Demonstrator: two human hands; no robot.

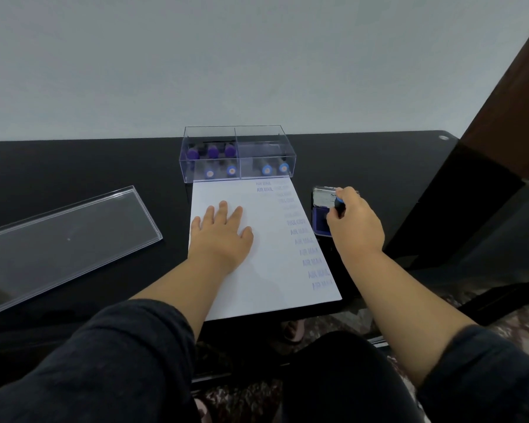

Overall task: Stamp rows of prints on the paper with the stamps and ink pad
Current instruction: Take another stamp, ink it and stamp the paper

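So from my feed, I see the left hand (222, 232) lying flat on the paper (266, 270), fingers straight and spread, palm down, pinning the sheet to the black table (104, 166). It sits on the upper left part of the sheet, roughly 10 o'clock from the sheet's middle.

The right hand (355, 222) is off the sheet at 3 o'clock, fingers curled round a stamp (339, 204) with a blue knob poking out between thumb and finger. It holds that stamp down over the ink pad (321, 222), which sits just beside the paper's right edge with its lid flipped open toward 12 o'clock. I can't tell if the stamp face actually touches the blue pad, the hand covers it.

The paper has 1 column of faded blue prints running down its right edge, several reading AIR MAIL, and 2 more AIR MAIL prints starting a second column at the top, around 1 o'clock from the left hand.

At 12 o'clock from the paper, touching its top edge, stands a clear box (235, 157) split into 2 compartments. The left one has 3 purple-topped stamps plus 2 blue-topped ones, the right one has 2 blue-topped ones.

Over at 9 o'clock lies the clear lid (64, 236), flat on the table, well apart from the paper.
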